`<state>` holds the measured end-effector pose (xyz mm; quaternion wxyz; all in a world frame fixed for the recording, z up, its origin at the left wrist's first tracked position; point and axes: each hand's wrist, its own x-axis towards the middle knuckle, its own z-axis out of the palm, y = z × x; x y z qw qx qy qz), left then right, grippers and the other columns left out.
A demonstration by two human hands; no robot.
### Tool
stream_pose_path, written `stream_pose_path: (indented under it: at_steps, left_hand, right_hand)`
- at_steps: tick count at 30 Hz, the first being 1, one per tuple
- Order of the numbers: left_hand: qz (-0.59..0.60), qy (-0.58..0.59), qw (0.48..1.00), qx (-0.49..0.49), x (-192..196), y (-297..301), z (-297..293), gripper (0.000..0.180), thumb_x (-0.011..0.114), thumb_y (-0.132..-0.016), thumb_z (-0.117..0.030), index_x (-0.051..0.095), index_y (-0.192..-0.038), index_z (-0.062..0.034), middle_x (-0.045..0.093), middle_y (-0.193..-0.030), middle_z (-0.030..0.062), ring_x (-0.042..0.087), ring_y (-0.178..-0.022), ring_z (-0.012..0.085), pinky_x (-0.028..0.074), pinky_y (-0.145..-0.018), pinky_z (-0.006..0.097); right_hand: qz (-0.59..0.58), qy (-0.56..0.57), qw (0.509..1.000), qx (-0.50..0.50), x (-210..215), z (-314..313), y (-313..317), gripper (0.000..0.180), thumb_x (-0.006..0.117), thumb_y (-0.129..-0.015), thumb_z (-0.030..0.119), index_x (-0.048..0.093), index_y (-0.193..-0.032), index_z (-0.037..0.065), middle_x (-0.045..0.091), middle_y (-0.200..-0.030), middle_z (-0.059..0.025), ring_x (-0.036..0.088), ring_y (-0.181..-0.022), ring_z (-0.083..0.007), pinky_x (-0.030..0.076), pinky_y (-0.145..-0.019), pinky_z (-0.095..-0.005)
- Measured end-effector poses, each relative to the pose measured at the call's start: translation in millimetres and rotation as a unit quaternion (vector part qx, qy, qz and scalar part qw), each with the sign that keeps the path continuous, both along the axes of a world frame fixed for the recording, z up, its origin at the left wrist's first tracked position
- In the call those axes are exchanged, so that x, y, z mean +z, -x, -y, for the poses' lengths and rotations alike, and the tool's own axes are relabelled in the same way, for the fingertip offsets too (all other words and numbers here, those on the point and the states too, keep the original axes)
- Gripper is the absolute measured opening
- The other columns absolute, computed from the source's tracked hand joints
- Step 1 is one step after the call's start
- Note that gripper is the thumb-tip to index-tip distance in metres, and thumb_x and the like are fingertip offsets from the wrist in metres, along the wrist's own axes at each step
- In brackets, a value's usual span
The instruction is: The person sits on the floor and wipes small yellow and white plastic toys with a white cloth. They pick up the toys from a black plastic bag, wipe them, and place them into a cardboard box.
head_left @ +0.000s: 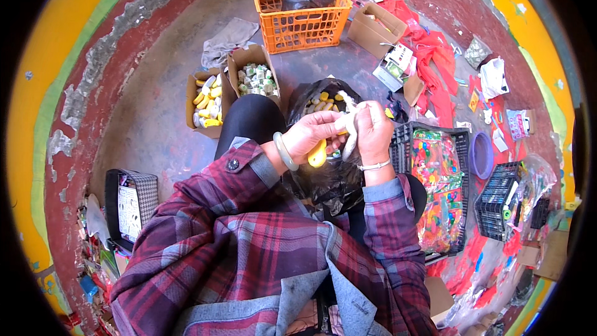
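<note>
Grey concrete floor (pixel 161 112) with worn red paint at its edges surrounds the seated person; open containers ring the lap.

1. Work position. Both hands meet above a black bag (pixel 329 180) that lies open on the lap, just forward of the plaid sleeves.

2. Left hand (pixel 311 134). Fingers are curled closed around a yellow piece (pixel 317 155). Its lower end protrudes below the palm, so its long axis runs roughly down and toward the person. A pale bangle sits on this wrist.

3. Right hand (pixel 373 127). Fingers are closed around a white piece (pixel 350 130). This piece is elongated and slightly curved; its long axis runs near vertical in the view, from above the knuckles down toward the bag.

4. Key relation. The white piece lies between the two hands, touching both; the yellow piece lies just left of and below it. The fingertips of the left hand point right, toward the white piece. Whether the two pieces are joined cannot be told.

5. Supplies. More yellow pieces lie in the bag mouth beyond the hands. Two cardboard boxes (pixel 205 102) of yellow and white parts stand to the left-front, nearer the left hand. An orange crate (pixel 298 31) stands farther ahead, and a black crate (pixel 435 186) of coloured items lies just beside the right forearm.
</note>
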<state>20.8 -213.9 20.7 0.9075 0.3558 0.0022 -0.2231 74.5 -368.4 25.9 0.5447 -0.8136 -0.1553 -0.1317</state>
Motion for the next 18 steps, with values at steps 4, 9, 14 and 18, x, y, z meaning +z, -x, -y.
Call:
stream_pose_path:
  at_steps: [4,9,14,18]
  left_hand:
    - [0.131,-0.188,0.968,0.106,1.2,-2.2,2.6,0.025,0.061,-0.082,-0.005,0.056,-0.106,-0.0013,0.061,-0.092,0.0016,0.055,-0.074,0.0070,0.047,-0.061,0.021]
    - [0.181,-0.424,0.877,0.137,5.3,0.2,2.1,0.024,0.066,-0.076,-0.005,0.059,-0.099,-0.0021,0.061,-0.087,0.0011,0.055,-0.073,0.0073,0.047,-0.062,0.024]
    - [0.277,-0.539,0.777,0.172,3.0,5.0,3.1,0.027,0.068,-0.069,-0.007,0.059,-0.094,-0.0022,0.059,-0.080,0.0091,0.057,-0.069,0.0153,0.047,-0.062,0.028]
    - [0.324,-0.499,0.785,0.174,-3.2,6.5,7.0,0.024,0.067,-0.070,-0.006,0.058,-0.093,-0.0016,0.059,-0.079,0.0102,0.058,-0.070,0.0178,0.046,-0.062,0.029]
  right_hand:
    - [-0.244,-0.251,0.936,0.039,-6.0,11.1,-9.3,0.027,0.052,-0.090,0.025,0.057,-0.091,-0.001,0.059,-0.081,-0.0032,0.054,-0.073,-0.0097,0.045,-0.065,-0.0244]
    - [-0.204,-0.185,0.956,0.102,-7.0,15.6,-14.2,0.036,0.052,-0.089,0.035,0.053,-0.103,0.002,0.058,-0.091,-0.0060,0.054,-0.081,-0.0123,0.045,-0.073,-0.0256]
    - [-0.124,0.075,0.978,0.148,5.6,1.0,6.2,0.046,0.062,-0.077,0.047,0.054,-0.097,0.006,0.062,-0.083,-0.0141,0.061,-0.079,-0.0271,0.046,-0.068,-0.0319]
    - [-0.136,0.063,0.984,0.099,-3.3,4.7,1.9,0.029,0.057,-0.083,0.033,0.056,-0.086,0.004,0.061,-0.072,-0.0129,0.061,-0.067,-0.0248,0.046,-0.059,-0.0324]
